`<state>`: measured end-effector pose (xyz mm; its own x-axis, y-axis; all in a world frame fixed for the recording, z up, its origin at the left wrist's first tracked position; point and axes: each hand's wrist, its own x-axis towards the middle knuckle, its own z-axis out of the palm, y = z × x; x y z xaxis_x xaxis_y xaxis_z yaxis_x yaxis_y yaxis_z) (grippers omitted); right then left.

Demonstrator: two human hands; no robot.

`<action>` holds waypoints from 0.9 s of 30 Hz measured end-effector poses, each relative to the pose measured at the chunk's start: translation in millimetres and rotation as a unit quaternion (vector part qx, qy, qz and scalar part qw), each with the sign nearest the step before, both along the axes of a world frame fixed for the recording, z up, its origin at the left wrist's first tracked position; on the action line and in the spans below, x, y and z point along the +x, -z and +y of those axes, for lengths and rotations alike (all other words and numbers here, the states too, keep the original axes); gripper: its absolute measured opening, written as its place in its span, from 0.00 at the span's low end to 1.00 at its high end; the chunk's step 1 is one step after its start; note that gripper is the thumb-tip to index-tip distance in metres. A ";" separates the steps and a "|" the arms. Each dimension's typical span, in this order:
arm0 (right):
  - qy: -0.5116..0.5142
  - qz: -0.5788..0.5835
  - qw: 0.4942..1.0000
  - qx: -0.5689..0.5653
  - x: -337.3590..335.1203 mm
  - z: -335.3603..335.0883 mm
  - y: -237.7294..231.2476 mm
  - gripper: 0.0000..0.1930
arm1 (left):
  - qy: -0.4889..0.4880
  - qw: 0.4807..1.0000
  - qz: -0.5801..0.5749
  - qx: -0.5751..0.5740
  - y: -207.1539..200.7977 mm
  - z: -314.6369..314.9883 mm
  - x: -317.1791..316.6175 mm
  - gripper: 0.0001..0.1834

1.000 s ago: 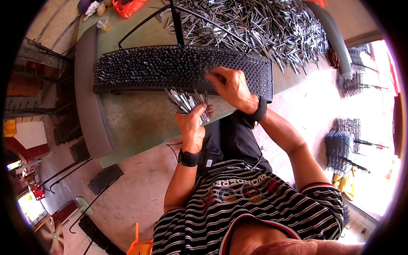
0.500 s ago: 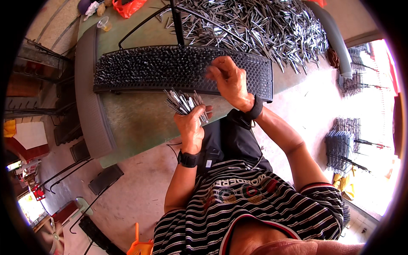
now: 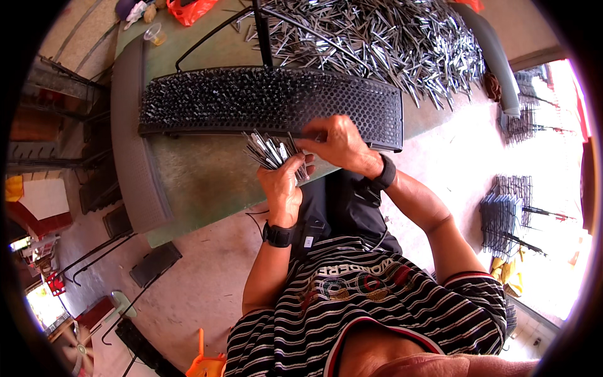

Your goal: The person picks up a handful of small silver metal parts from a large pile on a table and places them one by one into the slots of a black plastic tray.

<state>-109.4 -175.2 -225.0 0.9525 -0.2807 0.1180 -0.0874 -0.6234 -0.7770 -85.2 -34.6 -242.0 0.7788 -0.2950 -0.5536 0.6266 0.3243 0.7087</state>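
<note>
My left hand (image 3: 282, 182) is closed around a bunch of thin metal strips (image 3: 270, 149), their ends fanned out past the fingers. Right beside the bunch is my right hand (image 3: 339, 141), fingers bent and drawn together, the tips blurred; what they pinch, if anything, cannot be made out. Just beyond both hands lies a long, dark perforated panel (image 3: 383, 116), slightly curved. Dense rows of strips stand in the holes of its left and middle parts, while bare holes show at its right end.
A large heap of loose metal strips (image 3: 377, 38) covers the table's (image 3: 207, 195) far side. Black metal legs (image 3: 260, 31) rise behind the panel. A grey padded strip (image 3: 135, 138) runs along the left. A plastic cup (image 3: 154, 34) and a red bag (image 3: 190, 11) lie at the back left.
My right hand has come back from above the panel toward me, down to the bunch of strips. My left hand has stayed in place with the bunch.
</note>
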 end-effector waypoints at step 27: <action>-0.067 0.045 0.995 0.054 9.6 -1.8 6.4 0.06 | 0.032 0.999 0.000 -0.026 4.2 -0.9 -0.9 0.11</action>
<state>-99.8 -177.0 -231.4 0.9875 -0.1578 0.0055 -0.0828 -0.5469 -0.8331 -86.0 -35.5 -246.2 0.7582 -0.3720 -0.5355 0.6463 0.3203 0.6926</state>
